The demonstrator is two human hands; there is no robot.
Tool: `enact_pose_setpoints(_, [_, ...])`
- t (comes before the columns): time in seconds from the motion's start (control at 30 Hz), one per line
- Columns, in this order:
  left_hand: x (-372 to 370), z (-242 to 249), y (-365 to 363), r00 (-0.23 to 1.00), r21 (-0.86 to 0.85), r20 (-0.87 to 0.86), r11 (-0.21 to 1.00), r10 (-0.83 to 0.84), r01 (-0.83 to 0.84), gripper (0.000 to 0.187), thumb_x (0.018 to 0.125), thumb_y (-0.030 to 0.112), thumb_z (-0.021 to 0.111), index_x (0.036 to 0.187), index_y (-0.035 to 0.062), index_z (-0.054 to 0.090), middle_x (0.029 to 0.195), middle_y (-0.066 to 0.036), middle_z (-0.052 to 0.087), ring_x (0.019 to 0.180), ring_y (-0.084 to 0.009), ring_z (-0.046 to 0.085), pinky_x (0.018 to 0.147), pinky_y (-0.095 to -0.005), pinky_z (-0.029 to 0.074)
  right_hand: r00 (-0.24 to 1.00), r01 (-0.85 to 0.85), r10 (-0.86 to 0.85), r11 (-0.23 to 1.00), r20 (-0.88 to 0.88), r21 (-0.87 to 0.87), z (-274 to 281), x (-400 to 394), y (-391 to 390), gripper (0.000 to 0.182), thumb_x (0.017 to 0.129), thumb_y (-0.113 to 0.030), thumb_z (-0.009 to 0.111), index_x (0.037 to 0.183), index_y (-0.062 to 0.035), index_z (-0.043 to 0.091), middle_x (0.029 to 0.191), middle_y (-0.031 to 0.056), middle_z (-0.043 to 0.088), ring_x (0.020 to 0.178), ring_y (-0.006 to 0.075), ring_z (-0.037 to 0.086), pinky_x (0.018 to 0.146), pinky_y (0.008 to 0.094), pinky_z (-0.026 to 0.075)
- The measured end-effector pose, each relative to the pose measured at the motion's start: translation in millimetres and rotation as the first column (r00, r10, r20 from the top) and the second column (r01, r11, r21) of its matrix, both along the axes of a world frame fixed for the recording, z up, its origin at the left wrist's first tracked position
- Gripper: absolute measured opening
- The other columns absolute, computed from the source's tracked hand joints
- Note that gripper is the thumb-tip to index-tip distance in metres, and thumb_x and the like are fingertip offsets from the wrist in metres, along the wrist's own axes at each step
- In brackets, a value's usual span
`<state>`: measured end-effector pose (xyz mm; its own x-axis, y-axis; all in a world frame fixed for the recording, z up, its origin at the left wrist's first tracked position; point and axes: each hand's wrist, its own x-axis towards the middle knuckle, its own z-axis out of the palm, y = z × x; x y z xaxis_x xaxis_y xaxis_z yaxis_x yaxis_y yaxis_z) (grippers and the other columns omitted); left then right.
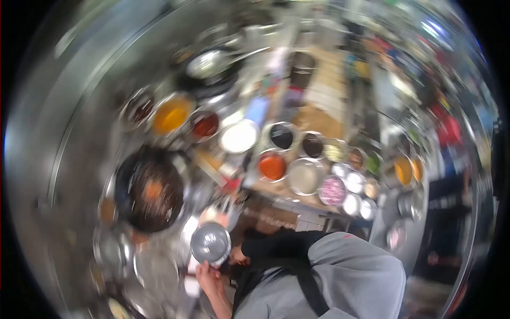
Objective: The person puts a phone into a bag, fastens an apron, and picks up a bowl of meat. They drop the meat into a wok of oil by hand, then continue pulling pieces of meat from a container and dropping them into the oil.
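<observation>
Right now, the left hand (209, 275) is closed on the near rim of a grey metal bowl (210, 243). The right hand (240, 258) is just beside the bowl's right side — partly hidden and blurred, so I cannot tell whether it is open or closed, or if it touches the bowl. The bowl is near the wearer's body, to the right of and nearer than a dark wok (150, 189) with a small orange-brown patch in its middle. Beyond the wok are a container of yellow contents (171, 116), one of dark red contents (205, 124) and one of white contents (239, 136). Farther right, on a surface (260, 186), stand an orange-red container (272, 165) and a container of pinkish pieces (333, 191) — both well apart from the hands.
</observation>
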<state>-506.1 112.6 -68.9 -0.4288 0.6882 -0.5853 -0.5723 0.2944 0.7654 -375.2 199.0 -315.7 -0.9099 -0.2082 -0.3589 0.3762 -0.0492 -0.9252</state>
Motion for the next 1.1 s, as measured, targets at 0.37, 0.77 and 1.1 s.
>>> enact_pose_setpoints(0.37, [277.7, -34.6, 72.4, 0.186, 0.007, 0.022, 0.186, -0.982, 0.983, 0.013, 0.100, 0.010, 0.067, 0.099, 0.0056, 0.054, 0.077, -0.005, 0.061, 0.066, -0.0198, 0.071, 0.044, -0.0249, 0.044, -0.111, 0.993, -0.831, -0.116, 0.545, 0.025, -22.5, 365.9, -184.1, 0.026, 0.097, -0.021, 0.063, 0.112, -0.0008, 0.069, 0.085, 0.0148, 0.073, 0.062, 0.0267, 0.070, 0.055, 0.0434, 0.058])
enact_pose_setpoints(0.77, [527.6, -42.1, -67.9, -0.471, -0.052, 0.007, -0.471, -0.882, 0.881, 0.017, 0.099, 0.013, 0.069, 0.099, 0.0043, 0.054, 0.082, -0.008, 0.065, 0.066, -0.0189, 0.073, 0.046, -0.0245, 0.048, -0.751, -0.262, -0.402, -0.547, -0.524, 0.795, 181.0, 622.7, -411.6, 0.038, 0.088, -0.017, 0.073, 0.125, -0.0083, 0.070, 0.120, 0.0197, 0.063, 0.118, 0.0398, 0.059, 0.098, 0.0469, 0.052])
enact_pose_setpoints(1.1, [598.8, -69.5, -155.6, -0.548, -0.133, -0.021, -0.541, -0.836, 0.831, 0.019, 0.100, 0.014, 0.068, 0.096, 0.0038, 0.052, 0.077, -0.008, 0.063, 0.061, -0.0198, 0.070, 0.051, -0.0317, 0.059, -0.859, -0.048, -0.391, -0.581, -0.331, 0.812, 124.5, 704.5, -432.8, 0.048, 0.078, -0.029, 0.083, 0.116, -0.0030, 0.071, 0.108, 0.0235, 0.073, 0.111, 0.0410, 0.068, 0.096, 0.0448, 0.055])
